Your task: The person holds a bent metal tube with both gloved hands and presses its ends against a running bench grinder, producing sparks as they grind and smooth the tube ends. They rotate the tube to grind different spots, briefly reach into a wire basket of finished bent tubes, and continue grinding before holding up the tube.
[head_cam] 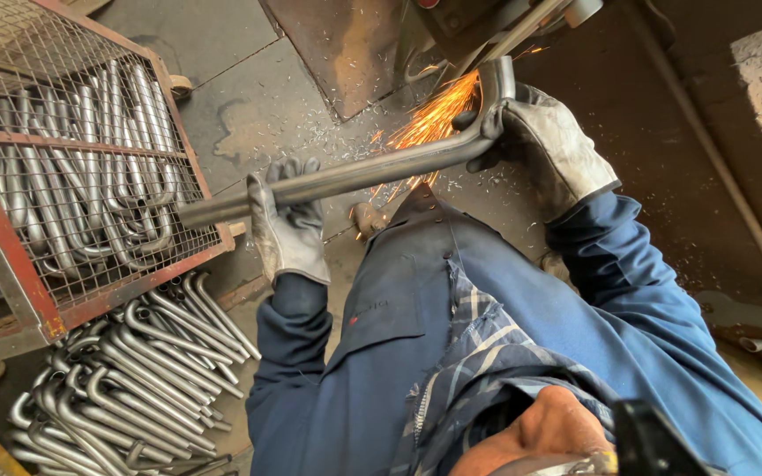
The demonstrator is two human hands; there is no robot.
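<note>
The concrete floor (257, 106) under me is grey, stained and littered with bright metal shavings, and a dark steel plate (346, 53) lies on it just ahead. I am holding a long bent steel tube (372, 167) across my body. My left hand (286, 225), in a grey work glove, is wrapped around the straight run near its open end; my right hand (535, 141), gloved the same, is closed on the elbow where the tube turns upward. The short upturned leg meets a machine (487, 22) at the top edge of the view, and orange sparks (429, 123) spray down from there between my hands.

Judging by its wall and length, I take the tube to be fairly heavy and completely stiff; it will not flex, so any tilt at one hand swings the far end. The bare metal looks smooth and would likely be slippery without gloves, and I expect the ground end to be hot and sharp-edged. A hold on the straight run and at the bend, well apart, seems the steadiest.

To my left stands a red-framed wire-mesh cage (72, 176) stacked with similar bent tubes, and more of them lie in a loose pile (125, 379) on the floor beside it.
</note>
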